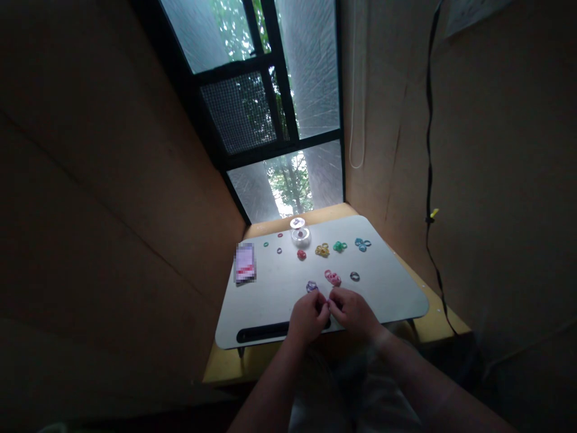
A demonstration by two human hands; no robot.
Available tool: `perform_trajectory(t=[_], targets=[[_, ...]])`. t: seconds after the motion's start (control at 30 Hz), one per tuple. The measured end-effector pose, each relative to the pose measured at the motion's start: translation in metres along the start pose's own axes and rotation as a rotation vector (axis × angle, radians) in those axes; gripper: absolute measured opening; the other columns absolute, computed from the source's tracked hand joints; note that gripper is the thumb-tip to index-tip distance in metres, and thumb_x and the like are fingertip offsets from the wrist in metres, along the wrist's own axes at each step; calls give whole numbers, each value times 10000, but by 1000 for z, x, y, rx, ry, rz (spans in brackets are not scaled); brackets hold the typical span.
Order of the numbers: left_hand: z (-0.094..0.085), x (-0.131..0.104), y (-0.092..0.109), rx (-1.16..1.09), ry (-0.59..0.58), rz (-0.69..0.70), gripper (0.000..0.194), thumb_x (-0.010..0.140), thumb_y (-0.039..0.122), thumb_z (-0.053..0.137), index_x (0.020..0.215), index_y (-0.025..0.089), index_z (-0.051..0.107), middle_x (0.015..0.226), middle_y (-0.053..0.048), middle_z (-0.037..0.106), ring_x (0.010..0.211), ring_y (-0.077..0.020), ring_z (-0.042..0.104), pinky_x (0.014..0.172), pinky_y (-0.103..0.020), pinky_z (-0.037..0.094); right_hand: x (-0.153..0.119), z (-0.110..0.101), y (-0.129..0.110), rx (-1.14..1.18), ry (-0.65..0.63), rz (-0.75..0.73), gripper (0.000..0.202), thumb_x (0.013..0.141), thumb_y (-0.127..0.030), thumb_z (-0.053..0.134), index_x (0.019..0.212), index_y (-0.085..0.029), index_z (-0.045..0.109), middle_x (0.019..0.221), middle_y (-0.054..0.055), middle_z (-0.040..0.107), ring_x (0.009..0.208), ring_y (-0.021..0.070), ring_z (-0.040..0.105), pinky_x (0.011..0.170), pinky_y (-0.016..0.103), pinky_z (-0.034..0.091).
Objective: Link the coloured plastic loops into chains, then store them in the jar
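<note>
My left hand [309, 316] and my right hand [354, 313] meet over the near edge of a white lap table [270, 294], both with fingers pinched together. Between the fingertips there may be a small purplish thing, too tiny to make out. Just beyond my left hand lies a bunch of purple hair ties [312, 287]. Pink hair ties [333, 278] are heaped past my right hand, and a single dark hair tie [354, 276] rests to their right. Farther back, small piles of red [302, 255], yellow [322, 250], green [339, 246] and blue hair ties [362, 244] form a row.
A clear round container [300, 236] stands at the table's back edge. Single small rings [279, 251] lie left of it, near a pixelated flat card or phone [245, 263]. A black slot [264, 332] runs along the near edge. Walls flank both sides; a window [288, 180] is behind.
</note>
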State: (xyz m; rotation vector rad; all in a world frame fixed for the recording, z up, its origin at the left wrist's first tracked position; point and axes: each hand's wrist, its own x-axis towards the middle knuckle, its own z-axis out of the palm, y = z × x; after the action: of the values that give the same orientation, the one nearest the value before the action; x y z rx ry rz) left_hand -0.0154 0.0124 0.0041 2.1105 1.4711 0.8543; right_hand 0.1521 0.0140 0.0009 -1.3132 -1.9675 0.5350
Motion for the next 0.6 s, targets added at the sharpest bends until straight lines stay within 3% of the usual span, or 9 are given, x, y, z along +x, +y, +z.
perform_trajectory(t=[0.6], targets=[[-1, 1, 1, 2, 1, 12, 80, 845, 237, 564, 774, 201, 572, 695, 18, 581, 640, -133, 513, 612, -247, 346, 1, 2, 2, -7, 20, -16, 133, 845, -229, 510, 716, -216, 539, 699, -4, 602, 659, 148, 535, 627, 261, 338]])
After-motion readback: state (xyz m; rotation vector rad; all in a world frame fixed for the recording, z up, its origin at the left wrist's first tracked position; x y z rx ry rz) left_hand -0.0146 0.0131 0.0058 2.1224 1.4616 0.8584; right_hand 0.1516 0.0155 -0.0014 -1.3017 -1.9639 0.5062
